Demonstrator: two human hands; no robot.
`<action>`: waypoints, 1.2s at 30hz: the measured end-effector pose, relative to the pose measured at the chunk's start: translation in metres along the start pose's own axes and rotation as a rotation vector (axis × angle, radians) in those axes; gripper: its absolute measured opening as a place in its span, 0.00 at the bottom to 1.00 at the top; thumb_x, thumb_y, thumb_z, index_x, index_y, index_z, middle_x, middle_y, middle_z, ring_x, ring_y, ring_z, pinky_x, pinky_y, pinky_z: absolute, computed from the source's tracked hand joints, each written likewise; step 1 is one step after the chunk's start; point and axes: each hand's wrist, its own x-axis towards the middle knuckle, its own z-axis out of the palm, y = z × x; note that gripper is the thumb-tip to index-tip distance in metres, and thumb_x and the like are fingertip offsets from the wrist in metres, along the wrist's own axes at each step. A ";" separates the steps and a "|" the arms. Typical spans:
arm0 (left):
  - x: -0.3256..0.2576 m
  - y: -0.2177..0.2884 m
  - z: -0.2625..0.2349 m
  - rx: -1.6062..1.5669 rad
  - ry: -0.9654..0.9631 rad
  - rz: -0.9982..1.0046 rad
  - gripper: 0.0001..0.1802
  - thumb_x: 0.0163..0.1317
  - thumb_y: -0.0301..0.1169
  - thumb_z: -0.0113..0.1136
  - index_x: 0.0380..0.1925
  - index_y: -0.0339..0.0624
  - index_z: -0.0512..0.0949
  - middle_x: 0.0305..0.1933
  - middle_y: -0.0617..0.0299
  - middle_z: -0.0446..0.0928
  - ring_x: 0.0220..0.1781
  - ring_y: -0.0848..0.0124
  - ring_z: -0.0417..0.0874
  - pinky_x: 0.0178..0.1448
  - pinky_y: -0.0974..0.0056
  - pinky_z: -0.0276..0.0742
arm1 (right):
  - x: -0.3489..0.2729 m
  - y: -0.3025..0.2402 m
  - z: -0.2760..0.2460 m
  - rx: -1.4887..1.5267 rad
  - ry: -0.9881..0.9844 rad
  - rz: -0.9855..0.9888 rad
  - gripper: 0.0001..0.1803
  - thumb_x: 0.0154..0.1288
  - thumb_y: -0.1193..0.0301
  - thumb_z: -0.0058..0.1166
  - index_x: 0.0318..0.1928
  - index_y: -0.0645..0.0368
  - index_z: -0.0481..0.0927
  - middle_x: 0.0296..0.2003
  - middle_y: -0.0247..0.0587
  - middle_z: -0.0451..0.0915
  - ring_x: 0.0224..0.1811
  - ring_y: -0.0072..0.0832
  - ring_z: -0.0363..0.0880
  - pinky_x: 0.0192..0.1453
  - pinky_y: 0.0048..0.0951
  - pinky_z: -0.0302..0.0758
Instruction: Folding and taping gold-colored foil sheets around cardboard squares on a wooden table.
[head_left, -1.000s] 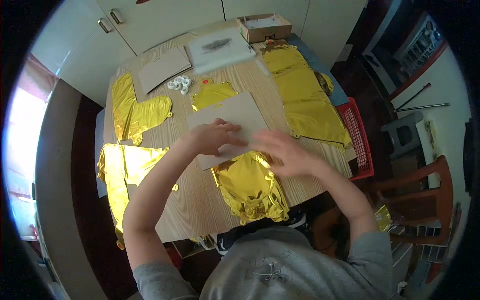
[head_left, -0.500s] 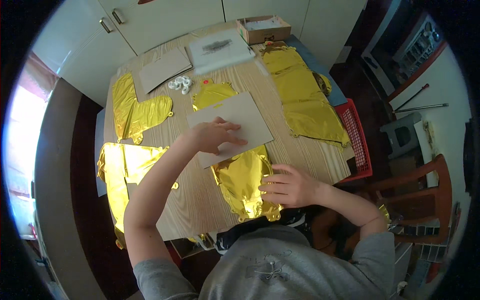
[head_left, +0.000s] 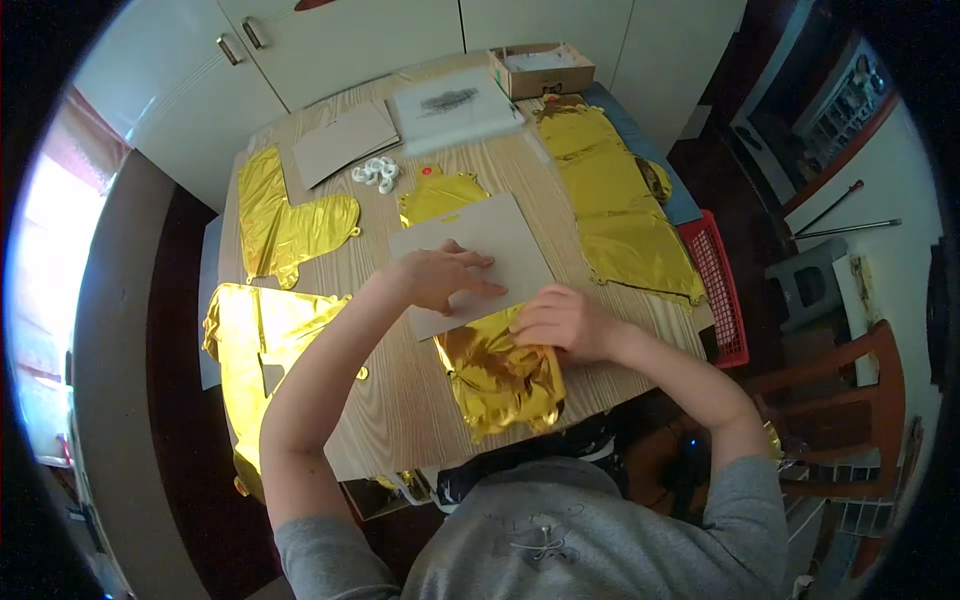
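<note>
My left hand (head_left: 445, 280) presses down with spread fingers on a grey cardboard sheet (head_left: 512, 235) in the middle of the table. The sheet lies over a flat gold foil balloon (head_left: 492, 378), whose near part sticks out, creased and folded, toward me. At the sheet's near right edge my right hand (head_left: 562, 322) is closed, its fingers curled round the side of that foil. Beyond the sheet's far edge more gold foil (head_left: 435, 200) shows, with a red spot on it. The fingertips of my right hand are partly hidden.
More flat gold foil balloons lie at the left (head_left: 295, 230), near left (head_left: 240, 345) and right (head_left: 620, 190). Farther back are stacked cardboard sheets (head_left: 345, 140), white ribbon rolls (head_left: 376, 173), a clear plastic packet (head_left: 455, 105) and an open carton (head_left: 545, 72). A red basket (head_left: 722, 290) stands at right.
My right hand has moved up toward the cardboard and closed on the foil, which is now more crumpled and lifted. My left hand still holds the sheet down.
</note>
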 end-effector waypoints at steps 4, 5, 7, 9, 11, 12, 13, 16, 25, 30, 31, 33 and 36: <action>0.002 -0.003 0.000 -0.019 0.012 -0.005 0.43 0.45 0.30 0.71 0.63 0.75 0.69 0.72 0.67 0.60 0.68 0.54 0.64 0.60 0.51 0.77 | 0.005 0.022 0.007 0.139 0.154 0.183 0.06 0.59 0.67 0.56 0.35 0.53 0.79 0.32 0.39 0.80 0.38 0.37 0.80 0.44 0.37 0.74; 0.004 -0.009 0.009 -0.027 0.034 -0.022 0.41 0.47 0.31 0.71 0.63 0.72 0.69 0.71 0.67 0.62 0.67 0.56 0.65 0.60 0.51 0.77 | 0.008 0.026 0.011 0.162 0.176 0.227 0.08 0.59 0.65 0.57 0.35 0.55 0.79 0.30 0.41 0.79 0.35 0.39 0.79 0.41 0.38 0.75; 0.011 -0.022 0.022 -0.042 0.073 -0.036 0.38 0.49 0.32 0.70 0.63 0.68 0.70 0.70 0.65 0.65 0.66 0.58 0.67 0.61 0.52 0.77 | 0.014 0.026 0.012 0.259 0.177 0.496 0.12 0.61 0.62 0.57 0.34 0.58 0.77 0.28 0.45 0.77 0.32 0.42 0.77 0.36 0.40 0.72; 0.018 -0.032 0.027 -0.084 0.083 -0.035 0.37 0.51 0.32 0.69 0.63 0.66 0.70 0.69 0.65 0.65 0.66 0.58 0.68 0.62 0.52 0.76 | 0.017 0.031 0.017 0.354 0.147 0.719 0.18 0.66 0.57 0.54 0.32 0.62 0.74 0.26 0.48 0.76 0.28 0.43 0.75 0.32 0.40 0.69; 0.019 -0.040 0.031 -0.118 0.072 -0.030 0.35 0.52 0.32 0.67 0.63 0.65 0.70 0.69 0.64 0.66 0.66 0.59 0.68 0.62 0.53 0.75 | 0.023 0.036 0.015 0.381 0.114 0.800 0.20 0.66 0.56 0.54 0.31 0.62 0.74 0.25 0.48 0.75 0.27 0.42 0.74 0.31 0.40 0.68; 0.020 -0.044 0.032 -0.132 0.066 -0.027 0.34 0.53 0.32 0.67 0.63 0.64 0.70 0.68 0.64 0.66 0.66 0.59 0.68 0.63 0.53 0.75 | 0.025 0.038 0.014 0.396 0.096 0.841 0.20 0.66 0.56 0.54 0.30 0.62 0.73 0.25 0.48 0.75 0.26 0.41 0.74 0.30 0.39 0.67; 0.020 -0.047 0.033 -0.145 0.062 -0.027 0.34 0.54 0.32 0.66 0.63 0.63 0.70 0.68 0.64 0.67 0.66 0.60 0.68 0.63 0.53 0.74 | 0.026 0.041 0.014 0.454 0.082 0.871 0.21 0.66 0.54 0.54 0.31 0.63 0.74 0.27 0.49 0.76 0.27 0.41 0.74 0.32 0.39 0.68; 0.024 -0.056 0.037 -0.169 0.054 -0.036 0.31 0.57 0.32 0.64 0.63 0.61 0.70 0.67 0.63 0.68 0.66 0.61 0.69 0.64 0.54 0.73 | 0.023 0.048 0.017 0.571 0.087 0.809 0.24 0.63 0.51 0.57 0.34 0.64 0.75 0.31 0.50 0.78 0.33 0.42 0.76 0.38 0.37 0.72; 0.012 -0.074 0.057 -0.255 -0.009 -0.028 0.25 0.64 0.32 0.58 0.63 0.54 0.70 0.65 0.60 0.71 0.66 0.64 0.70 0.67 0.56 0.68 | 0.005 0.054 0.032 0.190 0.030 0.572 0.27 0.55 0.51 0.63 0.41 0.63 0.76 0.43 0.51 0.78 0.46 0.49 0.78 0.51 0.42 0.74; -0.008 -0.057 0.046 -0.433 0.106 -0.092 0.24 0.60 0.34 0.63 0.57 0.48 0.74 0.61 0.57 0.75 0.61 0.61 0.74 0.64 0.59 0.71 | 0.009 0.047 0.024 0.122 -0.078 0.691 0.25 0.58 0.52 0.60 0.42 0.63 0.76 0.45 0.50 0.78 0.47 0.49 0.78 0.50 0.43 0.75; -0.011 -0.050 0.042 -0.487 0.153 -0.117 0.24 0.57 0.35 0.66 0.55 0.46 0.76 0.59 0.57 0.76 0.59 0.60 0.75 0.62 0.60 0.72 | 0.010 0.045 0.023 0.132 -0.066 0.689 0.25 0.59 0.52 0.59 0.41 0.63 0.76 0.44 0.50 0.78 0.47 0.48 0.78 0.49 0.44 0.75; -0.019 -0.052 0.053 -0.350 0.338 0.021 0.24 0.56 0.33 0.67 0.54 0.45 0.76 0.58 0.56 0.76 0.59 0.59 0.76 0.61 0.59 0.73 | 0.014 0.042 0.021 0.158 -0.038 0.675 0.24 0.60 0.52 0.58 0.39 0.63 0.75 0.43 0.49 0.78 0.46 0.48 0.78 0.48 0.45 0.75; -0.026 -0.046 0.063 -0.481 0.390 -0.058 0.24 0.55 0.32 0.66 0.54 0.44 0.76 0.58 0.54 0.75 0.58 0.57 0.75 0.60 0.58 0.73 | 0.013 0.043 0.024 0.151 0.000 0.644 0.23 0.60 0.52 0.58 0.37 0.62 0.74 0.40 0.48 0.77 0.45 0.47 0.78 0.47 0.45 0.74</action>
